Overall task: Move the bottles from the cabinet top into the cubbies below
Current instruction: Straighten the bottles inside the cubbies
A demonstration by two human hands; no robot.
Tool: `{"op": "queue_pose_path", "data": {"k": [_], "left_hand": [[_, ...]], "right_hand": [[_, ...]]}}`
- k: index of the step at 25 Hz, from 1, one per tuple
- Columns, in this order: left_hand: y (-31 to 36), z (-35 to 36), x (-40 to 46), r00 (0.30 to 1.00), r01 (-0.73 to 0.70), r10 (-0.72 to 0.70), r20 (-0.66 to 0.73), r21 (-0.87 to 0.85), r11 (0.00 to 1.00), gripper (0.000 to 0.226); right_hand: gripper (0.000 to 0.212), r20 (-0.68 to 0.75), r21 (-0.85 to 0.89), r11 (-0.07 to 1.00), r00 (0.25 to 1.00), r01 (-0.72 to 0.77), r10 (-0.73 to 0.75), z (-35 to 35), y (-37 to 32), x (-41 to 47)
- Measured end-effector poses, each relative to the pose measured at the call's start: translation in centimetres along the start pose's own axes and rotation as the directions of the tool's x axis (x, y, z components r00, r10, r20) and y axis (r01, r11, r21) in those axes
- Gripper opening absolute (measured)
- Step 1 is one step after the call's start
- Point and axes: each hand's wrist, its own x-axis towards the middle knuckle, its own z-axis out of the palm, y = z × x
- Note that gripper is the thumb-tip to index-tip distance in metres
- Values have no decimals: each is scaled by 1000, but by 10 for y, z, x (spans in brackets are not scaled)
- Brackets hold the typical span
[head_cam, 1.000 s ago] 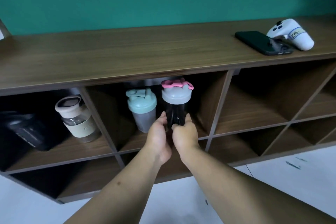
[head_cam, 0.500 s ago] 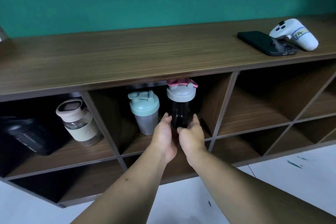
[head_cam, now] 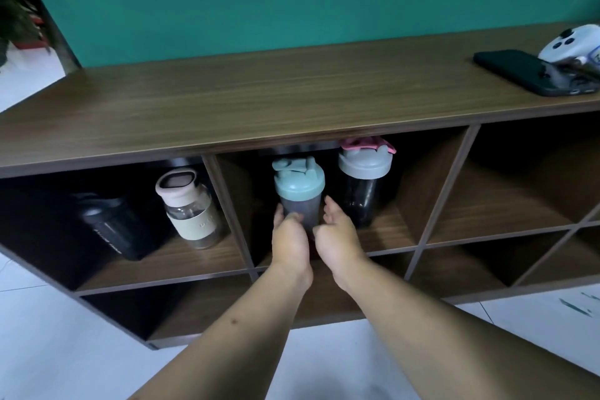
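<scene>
Faint lettering on the black bottle (head_cam: 112,230) is too blurred to read.

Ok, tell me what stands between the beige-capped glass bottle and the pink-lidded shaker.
In the head view: a cubby divider, then the teal-lidded shaker, flanked by both hands.

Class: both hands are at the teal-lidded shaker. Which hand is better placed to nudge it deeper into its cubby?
Probably the left hand: its fingers already curl onto the teal-lidded shaker, while the right hand sits open beside it.
</scene>
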Motion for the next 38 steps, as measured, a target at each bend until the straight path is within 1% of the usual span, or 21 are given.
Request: {"op": "queue_pose_path", "data": {"k": [3, 6, 8, 10, 12, 14, 15, 16, 18, 20, 22, 24, 26, 27, 28, 29, 30, 32, 34, 35, 38], "left_hand": [[0, 0, 8, 1000, 1, -1, -1, 8, 1000, 63], [0, 1, 4, 1000, 4, -3, 27, -29, 1000, 66], [0, 1, 1, 1000, 21, -21, 13, -36, 999, 66], [1, -3, -7, 997, 47, -44, -65, 46, 998, 59], [-1, -16, -27, 984, 55, -24, -175, 175, 983, 43], [-2, -39, -51, 960, 90, -21, -279, 235, 968, 34], [2, -54, -64, 942, 89, -5, -335, 235, 968, 34], [7, -69, -73, 922, 84, 14, -387, 234, 969, 36], [27, -105, -78, 888, 30, 81, -452, 233, 972, 36], [51, -141, -64, 896, -62, 156, -416, 230, 971, 39], [73, -170, -36, 942, -113, 148, -300, 132, 985, 48], [84, -187, -3, 972, -106, 104, -213, 2, 994, 56], [76, -198, 46, 985, -74, 67, -160, -42, 996, 60], [68, -205, 73, 994, -49, 44, -101, -47, 998, 66], [71, -204, 76, 996, -24, 21, -84, -42, 999, 74], [77, -203, 72, 999, 1, -2, -37, -33, 999, 81], [83, -202, 67, 999, 11, -12, -40, -28, 1000, 76], [109, -195, 38, 999, -10, 8, -40, -62, 998, 42], [116, -187, 28, 1000, 26, -25, 16, -68, 997, 45], [115, -185, 29, 999, 17, -15, 34, -44, 999, 46], [117, -187, 37, 1000, 18, -17, 19, -13, 1000, 46]], "right_hand": [[83, 32, 38, 999, 999, 31, -33, -2, -1, 5], [84, 56, 57, 998, 997, 40, -43, 0, 3, 7], [82, 43, 61, 998, 999, 21, -23, 1, 9, 5], [67, -65, 5, 1000, 997, -30, 30, 1, 19, 0], [38, -151, -170, 984, 988, -54, 28, 7, 28, -8], [19, -91, -366, 930, 996, -38, 4, 23, 30, -24], [17, -40, -437, 899, 999, -28, 12, 36, 30, -33], [17, 15, -474, 880, 1000, -2, 10, 47, 29, -43], [16, 122, -466, 880, 992, 93, -40, 75, 30, -59], [20, 194, -363, 920, 978, 149, -81, 104, 25, -70], [48, 244, -171, 982, 969, 75, -32, 134, 16, -73], [74, 271, -60, 998, 963, 11, 6, 159, 9, -69], [87, 243, -105, 994, 970, 17, 9, 177, 4, -59], [92, 197, -129, 992, 980, 12, 13, 184, 4, -52], [95, 143, -132, 991, 989, -8, 27, 190, 3, -44], [98, 88, -121, 992, 995, -33, 44, 194, 5, -37], [98, 43, -114, 993, 998, -40, 45, 198, 8, -29], [97, 31, -114, 993, 999, -7, 10, 204, 18, -21], [89, 72, -105, 993, 997, 46, -38, 208, 29, -14], [86, 92, -80, 995, 994, 64, -57, 209, 31, -11], [83, 125, 14, 998, 990, 60, -62, 211, 28, -8]]}}
